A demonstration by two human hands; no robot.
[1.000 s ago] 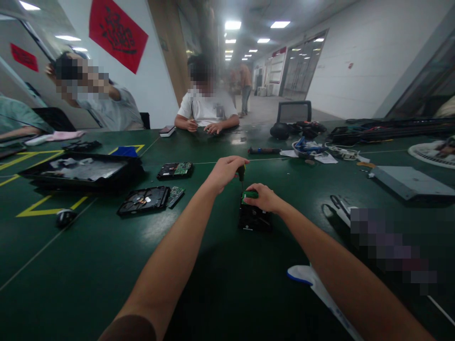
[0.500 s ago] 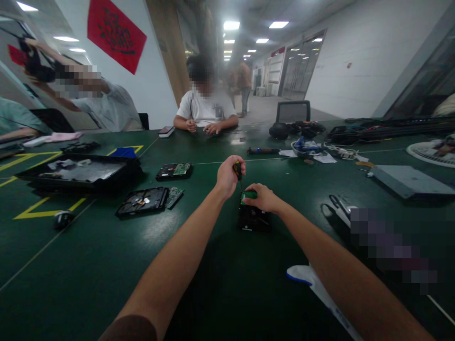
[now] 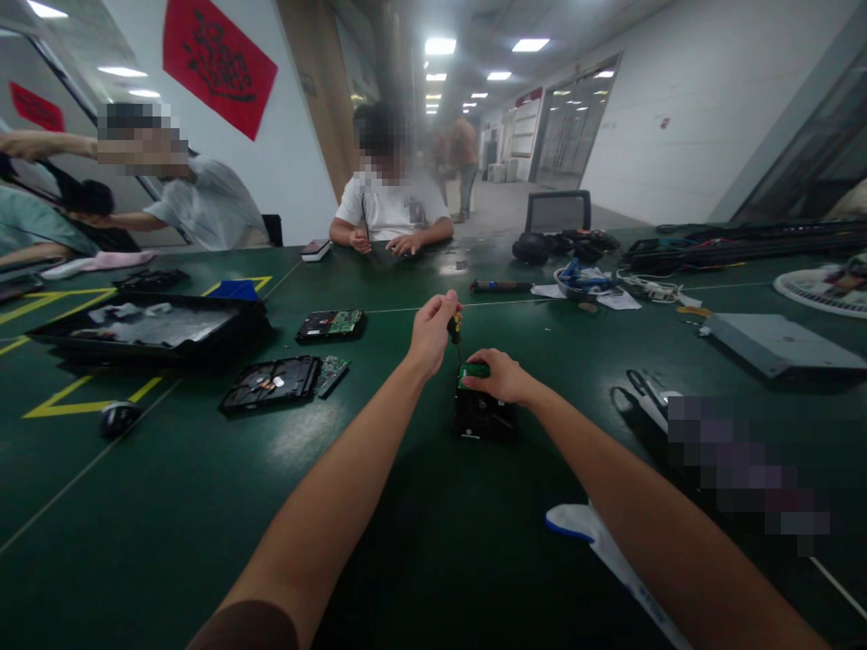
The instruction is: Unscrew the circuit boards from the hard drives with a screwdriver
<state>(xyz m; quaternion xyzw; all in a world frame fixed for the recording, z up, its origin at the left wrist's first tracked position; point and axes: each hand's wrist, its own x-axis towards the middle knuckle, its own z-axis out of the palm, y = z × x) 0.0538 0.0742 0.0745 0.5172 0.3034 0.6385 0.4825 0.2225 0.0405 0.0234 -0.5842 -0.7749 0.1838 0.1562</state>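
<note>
In the middle of the green table, a black hard drive [image 3: 482, 418] lies flat with a green circuit board [image 3: 464, 372] at its far end. My left hand [image 3: 432, 332] grips the yellow and black handle of a screwdriver [image 3: 454, 328]. The screwdriver stands nearly upright, its shaft reaching down to the board's far left edge; the exact spot of its tip is too small to make out. My right hand [image 3: 498, 375] is closed on the far end of the drive, thumb and fingers over the circuit board, partly covering it.
Left of my hands lie an opened hard drive [image 3: 271, 384], a loose circuit board [image 3: 331, 375], another drive [image 3: 330, 325] and a black tray [image 3: 155, 329]. A metal box [image 3: 778, 343] is at right, a white and blue item [image 3: 573, 521] near my right forearm. Across sits a person [image 3: 393, 203].
My left thumb has lifted and the fingers have shifted on the screwdriver handle. My right hand and the drive hold still. At far left, a person's raised arms have come down.
</note>
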